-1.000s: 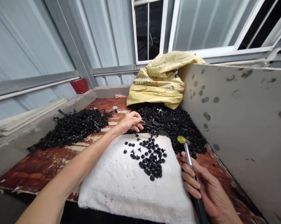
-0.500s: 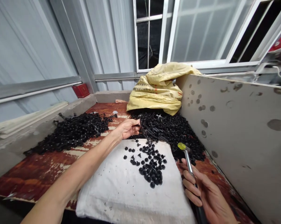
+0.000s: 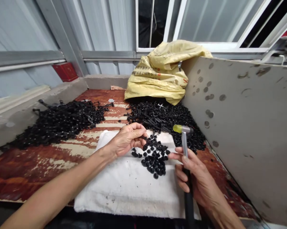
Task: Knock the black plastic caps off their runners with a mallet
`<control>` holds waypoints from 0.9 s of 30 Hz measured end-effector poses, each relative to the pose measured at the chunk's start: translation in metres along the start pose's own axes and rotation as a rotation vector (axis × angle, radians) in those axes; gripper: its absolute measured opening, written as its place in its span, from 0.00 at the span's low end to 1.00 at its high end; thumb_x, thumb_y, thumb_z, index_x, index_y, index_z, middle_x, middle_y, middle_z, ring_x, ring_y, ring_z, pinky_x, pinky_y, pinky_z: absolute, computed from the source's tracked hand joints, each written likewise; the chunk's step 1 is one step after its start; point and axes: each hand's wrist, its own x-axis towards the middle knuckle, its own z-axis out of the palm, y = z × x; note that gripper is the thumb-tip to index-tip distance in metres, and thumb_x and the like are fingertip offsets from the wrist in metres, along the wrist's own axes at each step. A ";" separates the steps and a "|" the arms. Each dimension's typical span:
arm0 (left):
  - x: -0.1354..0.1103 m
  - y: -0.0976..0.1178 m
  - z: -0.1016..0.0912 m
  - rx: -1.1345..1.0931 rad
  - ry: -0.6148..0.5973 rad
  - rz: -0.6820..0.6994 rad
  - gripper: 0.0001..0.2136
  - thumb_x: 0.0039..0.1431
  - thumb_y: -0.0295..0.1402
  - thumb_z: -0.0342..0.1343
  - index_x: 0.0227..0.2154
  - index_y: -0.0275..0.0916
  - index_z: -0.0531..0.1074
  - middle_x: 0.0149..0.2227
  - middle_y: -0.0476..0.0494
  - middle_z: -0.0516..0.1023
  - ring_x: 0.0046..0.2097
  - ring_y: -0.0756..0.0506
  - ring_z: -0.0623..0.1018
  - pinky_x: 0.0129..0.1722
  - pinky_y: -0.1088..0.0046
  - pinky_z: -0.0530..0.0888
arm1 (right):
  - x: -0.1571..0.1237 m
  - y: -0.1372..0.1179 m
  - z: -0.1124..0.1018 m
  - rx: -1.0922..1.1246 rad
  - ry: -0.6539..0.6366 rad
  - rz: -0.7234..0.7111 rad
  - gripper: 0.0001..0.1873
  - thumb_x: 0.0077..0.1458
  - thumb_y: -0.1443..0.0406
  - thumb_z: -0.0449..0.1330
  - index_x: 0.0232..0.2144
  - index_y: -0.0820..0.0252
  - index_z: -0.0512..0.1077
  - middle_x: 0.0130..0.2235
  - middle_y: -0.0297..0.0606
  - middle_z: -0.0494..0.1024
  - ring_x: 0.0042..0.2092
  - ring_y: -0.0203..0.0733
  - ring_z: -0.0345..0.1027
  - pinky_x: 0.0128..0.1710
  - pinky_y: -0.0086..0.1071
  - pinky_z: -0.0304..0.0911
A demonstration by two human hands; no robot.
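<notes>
My left hand (image 3: 127,140) is closed in a pinch on a thin black rubber-looking part, partly hidden by the fingers, above the far end of a white cloth pad (image 3: 105,190). Right beside it, a cluster of small black round caps (image 3: 155,162) with short stems lies on the pad. A small hammer (image 3: 185,143) with a yellow face and a dark handle is in my right hand (image 3: 193,171), head up. That hand's index finger stretches toward the caps while the others wrap loosely around the handle.
Another heap of black parts (image 3: 69,122) lies on the left of the worn red board (image 3: 33,165). Behind the pad, a larger black heap (image 3: 181,124) spills from a yellow woven sack (image 3: 155,82). A spotted pale panel (image 3: 248,121) stands along the right; a red box (image 3: 65,72) sits back left.
My left hand has come back from the black heap to the near caps, holding a part. My right hand has shifted left with the hammer, now more upright. The view has tilted slightly down.
</notes>
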 end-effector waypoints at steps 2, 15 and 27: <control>-0.012 -0.006 0.001 0.000 -0.047 -0.021 0.13 0.48 0.33 0.68 0.28 0.36 0.68 0.27 0.51 0.75 0.22 0.53 0.76 0.22 0.78 0.76 | 0.004 0.003 0.013 -0.037 -0.031 -0.004 0.24 0.42 0.54 0.73 0.39 0.55 0.70 0.30 0.31 0.75 0.17 0.26 0.56 0.09 0.19 0.54; -0.060 -0.008 -0.026 0.664 -0.260 -0.016 0.10 0.58 0.40 0.58 0.31 0.37 0.72 0.22 0.53 0.69 0.23 0.54 0.68 0.22 0.80 0.62 | 0.007 0.020 0.053 -0.306 -0.081 -0.050 0.18 0.48 0.55 0.69 0.33 0.56 0.66 0.16 0.22 0.68 0.15 0.28 0.54 0.11 0.20 0.53; -0.059 -0.008 -0.064 0.411 0.096 -0.224 0.10 0.54 0.35 0.60 0.21 0.38 0.69 0.20 0.48 0.74 0.15 0.53 0.69 0.12 0.80 0.64 | -0.005 0.034 0.052 -0.405 -0.022 -0.018 0.20 0.47 0.49 0.68 0.35 0.56 0.73 0.22 0.31 0.74 0.17 0.31 0.58 0.12 0.23 0.54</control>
